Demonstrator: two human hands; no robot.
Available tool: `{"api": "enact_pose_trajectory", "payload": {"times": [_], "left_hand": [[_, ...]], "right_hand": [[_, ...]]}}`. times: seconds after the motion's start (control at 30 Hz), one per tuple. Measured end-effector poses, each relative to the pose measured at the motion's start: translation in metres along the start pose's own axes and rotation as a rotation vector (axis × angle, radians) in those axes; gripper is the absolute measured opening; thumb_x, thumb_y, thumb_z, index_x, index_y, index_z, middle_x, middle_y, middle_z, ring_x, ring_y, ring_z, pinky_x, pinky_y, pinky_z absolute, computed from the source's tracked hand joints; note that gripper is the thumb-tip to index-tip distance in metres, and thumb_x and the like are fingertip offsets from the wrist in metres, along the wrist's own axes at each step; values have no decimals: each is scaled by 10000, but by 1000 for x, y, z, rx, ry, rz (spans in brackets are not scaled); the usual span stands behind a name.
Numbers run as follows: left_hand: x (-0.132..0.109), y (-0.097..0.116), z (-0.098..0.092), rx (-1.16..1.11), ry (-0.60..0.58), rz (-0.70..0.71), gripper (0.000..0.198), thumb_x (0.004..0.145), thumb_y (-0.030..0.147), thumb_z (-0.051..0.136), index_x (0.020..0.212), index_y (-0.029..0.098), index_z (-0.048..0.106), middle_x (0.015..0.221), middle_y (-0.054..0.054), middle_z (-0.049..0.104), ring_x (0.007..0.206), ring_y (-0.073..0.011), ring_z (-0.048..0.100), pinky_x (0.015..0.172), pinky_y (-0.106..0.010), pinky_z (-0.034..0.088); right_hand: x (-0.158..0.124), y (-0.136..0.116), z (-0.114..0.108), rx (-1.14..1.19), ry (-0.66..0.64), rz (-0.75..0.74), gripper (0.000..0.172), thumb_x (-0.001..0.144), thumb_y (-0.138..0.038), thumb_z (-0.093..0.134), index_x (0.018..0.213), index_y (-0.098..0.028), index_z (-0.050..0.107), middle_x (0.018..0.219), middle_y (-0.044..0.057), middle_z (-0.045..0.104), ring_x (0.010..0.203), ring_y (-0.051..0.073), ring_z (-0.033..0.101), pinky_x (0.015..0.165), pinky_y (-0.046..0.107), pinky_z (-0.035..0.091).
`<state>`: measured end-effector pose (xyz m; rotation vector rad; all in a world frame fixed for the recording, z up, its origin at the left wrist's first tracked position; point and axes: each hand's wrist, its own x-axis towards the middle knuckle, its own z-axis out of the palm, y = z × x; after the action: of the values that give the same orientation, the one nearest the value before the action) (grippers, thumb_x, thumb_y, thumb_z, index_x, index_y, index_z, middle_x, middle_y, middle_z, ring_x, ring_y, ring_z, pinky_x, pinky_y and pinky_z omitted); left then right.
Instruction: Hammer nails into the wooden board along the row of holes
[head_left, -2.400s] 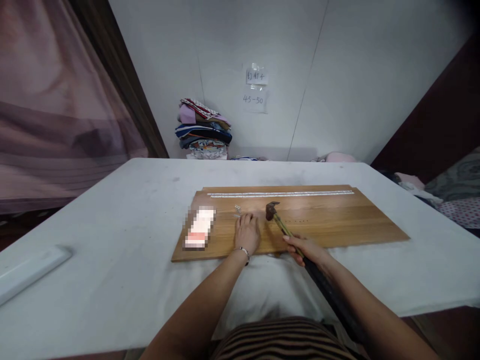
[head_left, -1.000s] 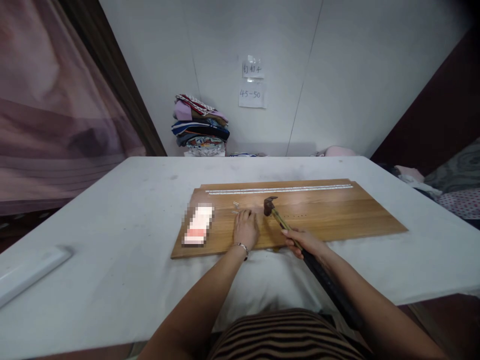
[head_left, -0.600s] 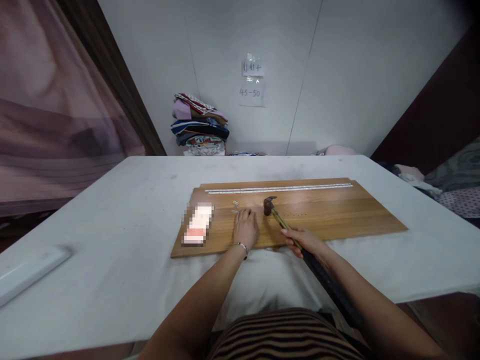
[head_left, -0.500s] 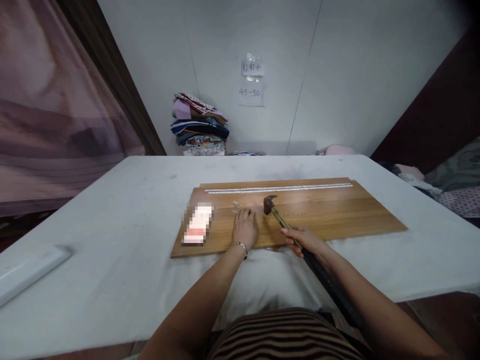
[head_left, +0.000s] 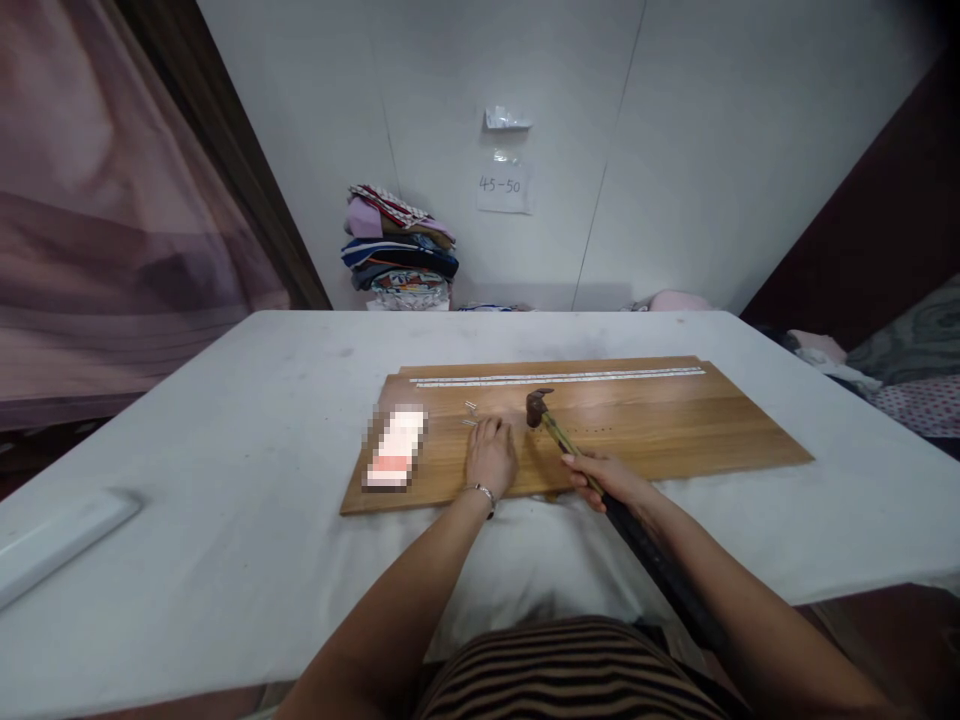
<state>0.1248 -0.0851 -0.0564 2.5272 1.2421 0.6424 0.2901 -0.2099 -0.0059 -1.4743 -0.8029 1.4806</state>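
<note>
White table (head_left: 225, 400) bears wooden board (head_left: 675, 430), white bar (head_left: 52, 540).

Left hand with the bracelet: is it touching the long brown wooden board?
Touching. The head view shows the left hand lying palm-down on the long brown wooden board, no gap under it; the right hand grips the dark-headed hammer.

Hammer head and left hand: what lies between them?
Only bare wooden board lies between the head of the hammer and the left hand, as the head view shows.
</note>
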Motion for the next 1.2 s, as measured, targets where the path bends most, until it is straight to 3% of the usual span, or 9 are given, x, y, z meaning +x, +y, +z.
{"api": "enact_pose_trajectory", "payload": {"times": [0.23, 0.47, 1.2], "left_hand": [[0, -3, 5, -5, 5, -4, 356, 884, 88, 454, 1150, 162, 679, 1289, -148, 614, 1264, -260, 490, 1137, -434, 336], [0, -2, 3, 21, 8, 4, 329, 886, 96, 462, 1125, 146, 683, 1265, -139, 627, 1254, -257, 501, 1132, -401, 346], [0, -2, 2, 44, 8, 14, 331, 893, 109, 455, 1130, 143, 684, 1260, -143, 624, 1234, -262, 509, 1115, -400, 369]], "right_hand": [[2, 0, 3, 7, 34, 20, 557, 566, -641, 782, 648, -219, 429, 490, -100, 455, 308, 34, 352, 285, 198, 267], [-1, -1, 2, -22, 1, -1, 527, 630, -633, 750, 635, -223, 420, 457, -103, 420, 312, 35, 341, 292, 194, 270], [0, -1, 6, 13, 22, 24, 556, 563, -634, 784, 655, -222, 422, 482, -105, 453, 305, 31, 352, 284, 194, 268]]}}
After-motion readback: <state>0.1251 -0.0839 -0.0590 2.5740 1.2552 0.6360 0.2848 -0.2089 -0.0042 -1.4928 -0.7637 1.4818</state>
